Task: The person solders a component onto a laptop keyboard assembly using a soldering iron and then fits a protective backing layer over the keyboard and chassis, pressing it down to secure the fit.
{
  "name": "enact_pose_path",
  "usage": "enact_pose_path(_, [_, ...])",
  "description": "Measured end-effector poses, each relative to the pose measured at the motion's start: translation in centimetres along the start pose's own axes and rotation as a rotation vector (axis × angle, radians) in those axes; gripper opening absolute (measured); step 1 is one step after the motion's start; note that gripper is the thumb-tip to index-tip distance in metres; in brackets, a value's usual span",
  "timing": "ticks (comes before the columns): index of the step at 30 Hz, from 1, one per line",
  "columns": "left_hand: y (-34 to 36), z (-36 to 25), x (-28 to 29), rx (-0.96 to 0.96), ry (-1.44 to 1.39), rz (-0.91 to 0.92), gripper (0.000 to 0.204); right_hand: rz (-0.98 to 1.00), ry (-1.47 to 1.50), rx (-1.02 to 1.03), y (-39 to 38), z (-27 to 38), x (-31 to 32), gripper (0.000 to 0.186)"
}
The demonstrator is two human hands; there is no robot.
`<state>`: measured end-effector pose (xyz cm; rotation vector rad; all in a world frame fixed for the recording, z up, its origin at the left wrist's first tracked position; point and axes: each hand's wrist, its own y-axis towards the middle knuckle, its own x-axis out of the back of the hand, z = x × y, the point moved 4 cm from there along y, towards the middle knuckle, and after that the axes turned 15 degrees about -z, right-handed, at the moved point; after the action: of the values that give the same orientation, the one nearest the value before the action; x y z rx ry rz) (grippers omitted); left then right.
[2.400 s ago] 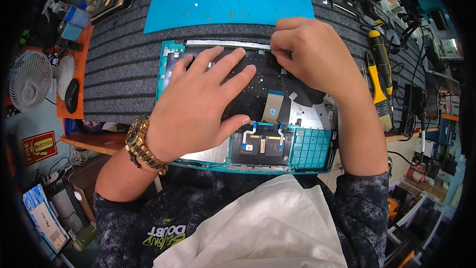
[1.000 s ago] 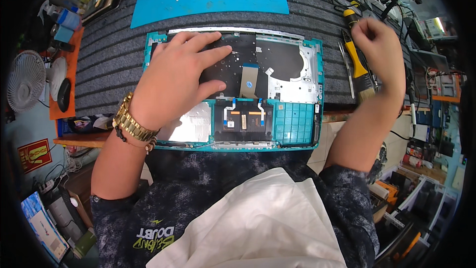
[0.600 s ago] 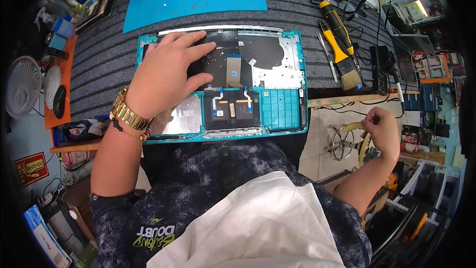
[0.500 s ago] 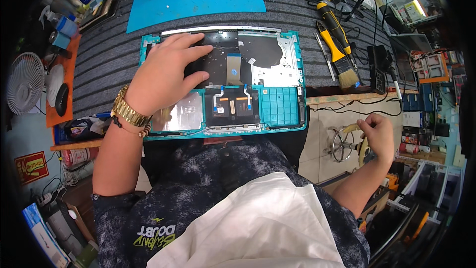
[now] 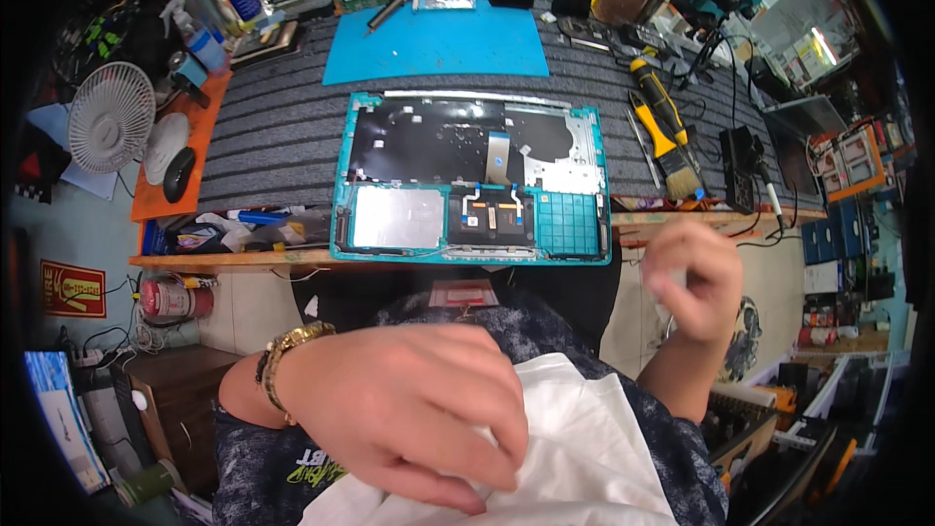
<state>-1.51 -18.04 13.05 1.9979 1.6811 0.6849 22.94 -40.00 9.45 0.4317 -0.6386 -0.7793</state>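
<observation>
My left hand [image 5: 419, 409] hangs over the white cloth [image 5: 594, 429] on my lap, fingers loosely bent and thumb apart from them. Nothing shows in its grasp. To the right, beyond the bench edge, my raised right hand [image 5: 696, 278] has its fingers curled toward the thumb; whether anything small sits between the tips cannot be made out. Neither hand touches the teal laptop case [image 5: 570, 219], which lies inside up along the bench's front edge. It carries a black touchpad unit [image 5: 492, 224], a flat ribbon cable [image 5: 498, 158] and a silver plate [image 5: 399, 217].
Behind the case lies a blue mat [image 5: 438, 44]. A yellow-handled brush [image 5: 662, 146] and a yellow-black screwdriver [image 5: 657, 97] are on the right, beside a black power strip [image 5: 737, 170]. A white fan [image 5: 110, 117] stands left, above an open drawer [image 5: 243, 234].
My left hand has left the laptop case and come back over the white cloth. My right hand has shifted a little to the left. The view has tilted to take in more of the bench's far side.
</observation>
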Motion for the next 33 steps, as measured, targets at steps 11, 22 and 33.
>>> enact_pose_path(11, [-0.5,-8.6,1.2,-0.257,-0.11,-0.077,0.012,0.603,0.953,0.376,2.1,14.3,-2.4,0.028])
enact_pose_path(22, [-3.7,-8.6,-0.2,-0.021,0.038,0.121,0.006,0.701,0.895,0.451,1.9,14.7,-5.4,0.018])
enact_pose_path(33, [-1.7,-11.3,1.8,-0.393,0.545,-0.176,0.009,0.551,0.464,0.656,4.8,16.5,-3.1,0.022])
